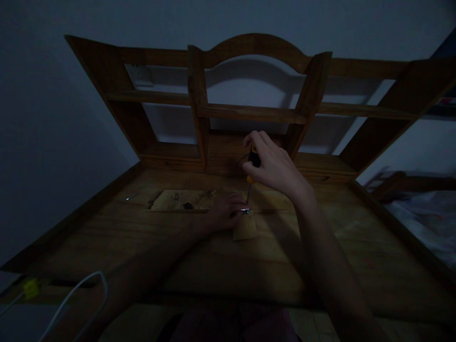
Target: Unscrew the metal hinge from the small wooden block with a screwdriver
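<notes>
My right hand (pixel 269 159) is closed around the black and orange handle of a screwdriver (pixel 254 159), held nearly upright. Its thin shaft runs down to a small shiny metal piece (pixel 245 211) on the desk, which looks like a hinge or bracket. My left hand (pixel 227 209) lies low over the desk, its fingertips on or against that metal piece; whether they pinch it is hard to see in the dim light. Beneath the metal piece is a small pale wooden piece (pixel 245 227). A longer board (pixel 181 200) with dark, rough patches extends left of my left hand.
The wooden desk (pixel 199 270) has a hutch of shelves (pixel 249 113) along its back. A thin metal tool (pixel 131 196) lies at the left. A white cable (pixel 76 287) and a yellow item (pixel 31 288) are by the front left edge. A wall outlet (pixel 140 76) shows behind the shelves.
</notes>
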The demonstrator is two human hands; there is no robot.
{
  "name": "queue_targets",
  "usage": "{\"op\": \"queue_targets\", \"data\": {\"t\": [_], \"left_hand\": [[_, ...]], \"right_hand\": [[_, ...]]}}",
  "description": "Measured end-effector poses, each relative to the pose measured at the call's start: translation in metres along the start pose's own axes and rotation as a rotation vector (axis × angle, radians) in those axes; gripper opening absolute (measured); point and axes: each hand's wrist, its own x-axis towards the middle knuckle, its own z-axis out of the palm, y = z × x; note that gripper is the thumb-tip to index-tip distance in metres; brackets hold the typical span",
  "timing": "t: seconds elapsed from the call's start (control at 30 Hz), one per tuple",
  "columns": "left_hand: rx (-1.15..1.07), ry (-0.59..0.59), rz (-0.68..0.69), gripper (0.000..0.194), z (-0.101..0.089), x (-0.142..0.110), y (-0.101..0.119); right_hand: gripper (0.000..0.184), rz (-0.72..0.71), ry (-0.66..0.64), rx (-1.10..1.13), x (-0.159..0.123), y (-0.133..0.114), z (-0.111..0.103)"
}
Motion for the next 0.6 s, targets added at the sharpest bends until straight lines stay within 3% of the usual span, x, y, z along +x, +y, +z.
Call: {"op": "queue_targets", "data": {"t": [0.6], "left_hand": [[0.018,0.027,0.018,0.031,-0.001,0.000,0.001]], "right_hand": [[0.024,-0.045,0.085,0.058,0.005,0.010,0.007]]}}
